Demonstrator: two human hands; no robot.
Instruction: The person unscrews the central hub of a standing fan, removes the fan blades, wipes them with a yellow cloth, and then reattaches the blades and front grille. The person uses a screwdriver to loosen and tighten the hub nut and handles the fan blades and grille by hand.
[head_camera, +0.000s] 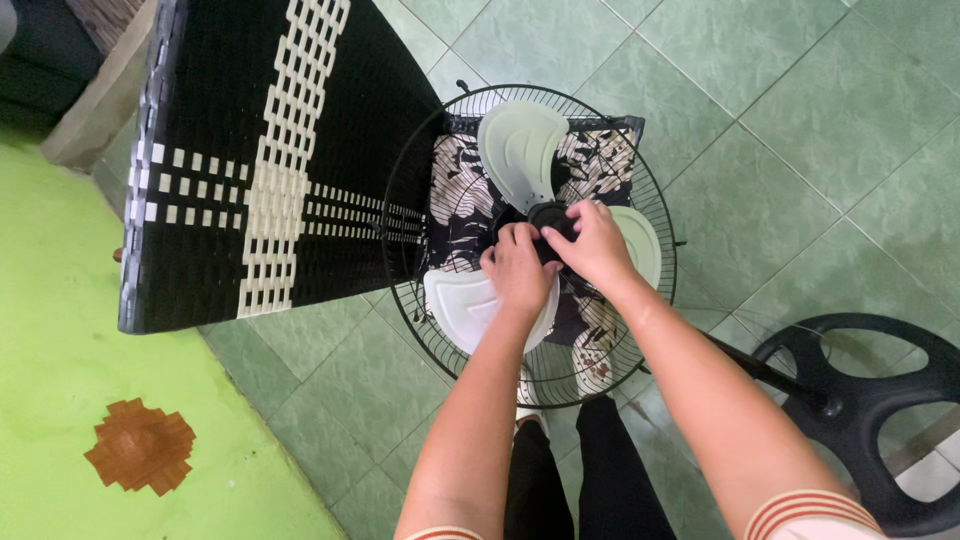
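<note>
A pale green three-bladed fan blade (520, 150) sits inside a round black wire grille (400, 190) that faces up at me. At its centre is a black hub cap (550, 214). My left hand (520, 272) rests on the hub's near side, fingers curled against it. My right hand (595, 245) pinches the hub cap from the right with thumb and fingers. The lower blade (455, 305) shows beneath my left wrist. The right blade (645, 245) is partly hidden by my right hand.
A black and cream woven chair (260, 150) stands left of the fan. A patterned cushion (460, 190) lies behind the grille. The fan's black round base (870, 400) and pole lie at lower right on green floor tiles. A bright green mat (60, 380) covers the left.
</note>
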